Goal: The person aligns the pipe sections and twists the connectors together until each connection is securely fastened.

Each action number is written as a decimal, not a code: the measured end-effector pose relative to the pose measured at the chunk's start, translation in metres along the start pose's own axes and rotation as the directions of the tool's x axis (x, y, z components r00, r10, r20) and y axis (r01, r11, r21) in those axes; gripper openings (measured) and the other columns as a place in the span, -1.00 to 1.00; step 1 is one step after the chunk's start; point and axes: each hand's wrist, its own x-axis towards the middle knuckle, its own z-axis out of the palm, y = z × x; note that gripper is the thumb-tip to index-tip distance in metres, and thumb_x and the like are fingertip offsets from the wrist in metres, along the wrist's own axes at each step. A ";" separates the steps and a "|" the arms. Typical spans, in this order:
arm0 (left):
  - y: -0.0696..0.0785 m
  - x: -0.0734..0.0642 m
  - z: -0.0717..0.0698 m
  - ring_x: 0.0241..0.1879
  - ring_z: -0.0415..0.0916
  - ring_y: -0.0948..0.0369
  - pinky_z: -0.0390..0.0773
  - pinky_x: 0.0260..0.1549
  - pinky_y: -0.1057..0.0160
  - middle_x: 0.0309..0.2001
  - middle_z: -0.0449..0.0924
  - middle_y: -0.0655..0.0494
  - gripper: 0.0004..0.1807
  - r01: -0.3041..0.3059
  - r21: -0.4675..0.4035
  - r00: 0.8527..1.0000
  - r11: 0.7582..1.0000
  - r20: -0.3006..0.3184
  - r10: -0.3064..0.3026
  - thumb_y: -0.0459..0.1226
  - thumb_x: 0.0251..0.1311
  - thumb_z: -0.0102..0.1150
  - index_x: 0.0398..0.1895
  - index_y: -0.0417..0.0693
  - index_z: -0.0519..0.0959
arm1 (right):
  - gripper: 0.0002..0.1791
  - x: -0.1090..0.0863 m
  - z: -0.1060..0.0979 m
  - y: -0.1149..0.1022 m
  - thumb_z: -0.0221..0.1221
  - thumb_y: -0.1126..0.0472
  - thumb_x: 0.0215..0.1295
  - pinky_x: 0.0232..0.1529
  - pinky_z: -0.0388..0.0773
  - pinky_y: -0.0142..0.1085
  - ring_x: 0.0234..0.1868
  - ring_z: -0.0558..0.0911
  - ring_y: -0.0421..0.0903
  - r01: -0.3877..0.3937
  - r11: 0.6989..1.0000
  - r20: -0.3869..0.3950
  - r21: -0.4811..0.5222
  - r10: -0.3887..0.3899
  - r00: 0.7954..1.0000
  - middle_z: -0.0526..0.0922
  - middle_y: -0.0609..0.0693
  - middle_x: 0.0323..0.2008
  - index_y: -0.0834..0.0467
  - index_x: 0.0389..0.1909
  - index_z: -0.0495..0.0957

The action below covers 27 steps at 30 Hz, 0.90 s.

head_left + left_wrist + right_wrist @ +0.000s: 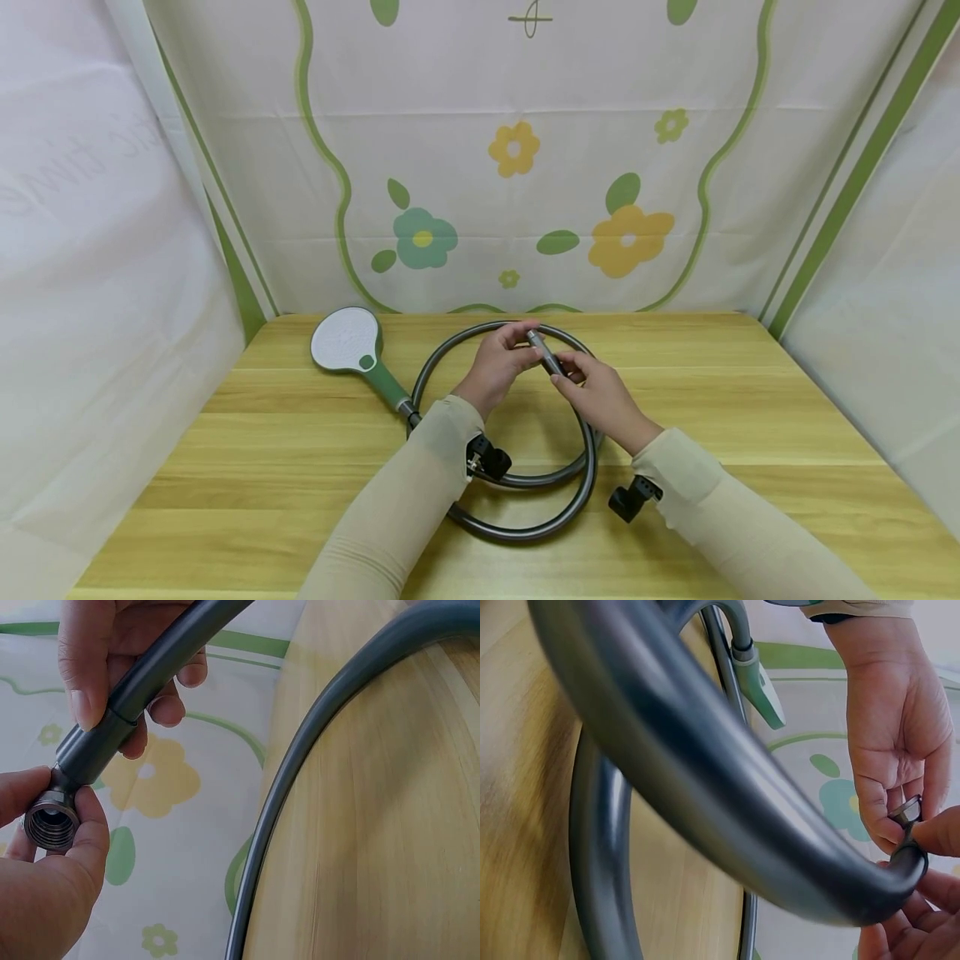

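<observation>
A dark grey shower hose (pixel 525 533) loops on the wooden table. Its free end is held up between both hands. My left hand (pixel 497 364) pinches the threaded metal nut (pixel 52 826) at the hose's tip, thumb and fingers on either side of it. The nut's opening faces the left wrist camera. With thumb and fingers, my right hand (pixel 602 398) grips the smooth sleeve (pixel 97 747) just behind the nut. On the left of the table lies a shower head (pixel 347 338) with a pale spray face and green handle, joined to the hose's other end.
Loops of hose surround the space under the forearms on the wooden table (pixel 720 517). A flowered cloth (pixel 465 167) hangs behind the table's back edge, with white cloth walls at left and right. Each wrist carries a small black camera mount (pixel 632 500).
</observation>
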 end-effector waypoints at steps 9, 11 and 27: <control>0.000 0.000 0.000 -0.05 0.54 0.16 0.55 0.07 0.17 0.07 0.49 -0.09 -0.54 0.000 0.002 1.000 1.000 -0.009 0.000 -0.51 0.24 0.15 0.22 -0.12 0.49 | -0.59 0.001 -0.002 -0.001 0.13 0.22 0.39 -0.40 0.50 -0.26 -0.26 0.60 -0.04 -0.013 0.999 0.034 0.030 0.012 0.999 0.62 0.11 -0.24 0.29 0.20 0.45; 0.000 0.000 0.000 -0.05 0.55 0.16 0.55 0.07 0.17 0.09 0.48 -0.12 -0.54 0.001 0.004 1.000 1.000 -0.012 -0.001 -0.51 0.23 0.15 0.21 -0.12 0.49 | -0.58 0.001 -0.002 0.000 0.12 0.22 0.40 -0.38 0.51 -0.25 -0.25 0.62 0.01 -0.018 0.999 0.044 0.041 0.016 0.999 0.62 0.11 -0.24 0.30 0.21 0.44; 0.002 0.001 0.001 0.02 0.52 0.12 0.54 0.08 0.17 0.17 0.45 -0.13 -0.52 0.006 -0.019 1.000 1.000 0.001 -0.006 -0.51 0.25 0.13 0.24 -0.14 0.45 | -0.57 0.004 -0.006 0.001 0.09 0.20 0.43 -0.28 0.56 -0.23 -0.19 0.61 0.07 -0.022 0.994 0.098 0.104 0.012 0.995 0.61 0.12 -0.18 0.27 0.26 0.42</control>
